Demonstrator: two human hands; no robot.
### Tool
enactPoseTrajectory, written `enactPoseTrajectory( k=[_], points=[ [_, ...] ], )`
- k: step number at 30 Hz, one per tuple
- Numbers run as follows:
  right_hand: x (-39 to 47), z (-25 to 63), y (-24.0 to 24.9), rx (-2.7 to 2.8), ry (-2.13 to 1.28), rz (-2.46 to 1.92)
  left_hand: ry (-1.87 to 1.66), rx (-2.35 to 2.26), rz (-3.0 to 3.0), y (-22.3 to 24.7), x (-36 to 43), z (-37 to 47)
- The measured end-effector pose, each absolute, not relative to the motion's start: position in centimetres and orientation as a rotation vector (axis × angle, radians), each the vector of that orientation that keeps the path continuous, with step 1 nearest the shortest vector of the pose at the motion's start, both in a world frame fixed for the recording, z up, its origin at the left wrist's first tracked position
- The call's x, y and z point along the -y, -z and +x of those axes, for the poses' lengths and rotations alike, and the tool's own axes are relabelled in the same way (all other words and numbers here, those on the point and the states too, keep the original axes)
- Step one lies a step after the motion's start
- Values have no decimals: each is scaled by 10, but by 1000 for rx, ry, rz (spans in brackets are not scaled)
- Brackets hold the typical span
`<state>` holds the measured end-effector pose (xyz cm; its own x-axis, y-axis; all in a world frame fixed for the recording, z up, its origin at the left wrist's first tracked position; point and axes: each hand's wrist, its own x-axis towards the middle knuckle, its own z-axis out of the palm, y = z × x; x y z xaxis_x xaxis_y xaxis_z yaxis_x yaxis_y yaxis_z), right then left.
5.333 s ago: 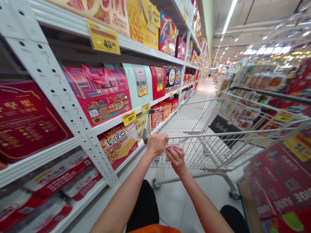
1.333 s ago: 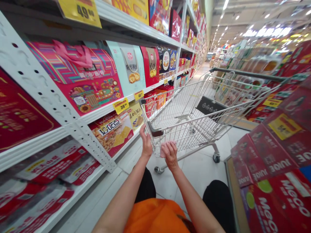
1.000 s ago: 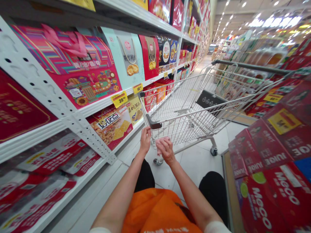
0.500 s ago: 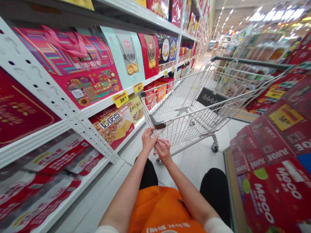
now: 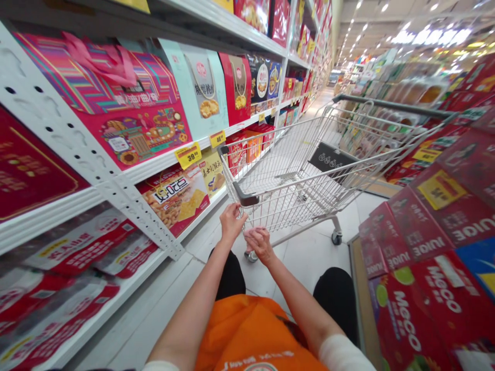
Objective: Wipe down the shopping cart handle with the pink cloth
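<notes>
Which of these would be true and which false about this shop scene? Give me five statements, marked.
1. The right hand holds a pink cloth. True.
2. The left hand grips the handle of the shopping cart. False: its fingers are by the cart's near corner, away from the handle.
3. A yellow price tag reading 39 sits below the gift box. True.
4. The gift box's ribbon is green. False: it is pink.

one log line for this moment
cart: beside shelf | left hand: at cart's near corner | right hand: holding pink cloth
</notes>
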<state>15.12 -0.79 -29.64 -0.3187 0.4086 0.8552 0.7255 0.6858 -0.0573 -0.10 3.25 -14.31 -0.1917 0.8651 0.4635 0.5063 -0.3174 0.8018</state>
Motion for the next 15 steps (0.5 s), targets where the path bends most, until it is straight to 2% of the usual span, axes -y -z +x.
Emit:
enactPoseTrajectory(
  k=[5, 15],
  points=[
    [7, 160, 312, 1930, 401, -884, -1515, -1585, 1721, 140, -32, -5],
    [12, 178, 289, 1955, 429, -797, -1532, -1619, 1664, 134, -37, -14]
  ],
)
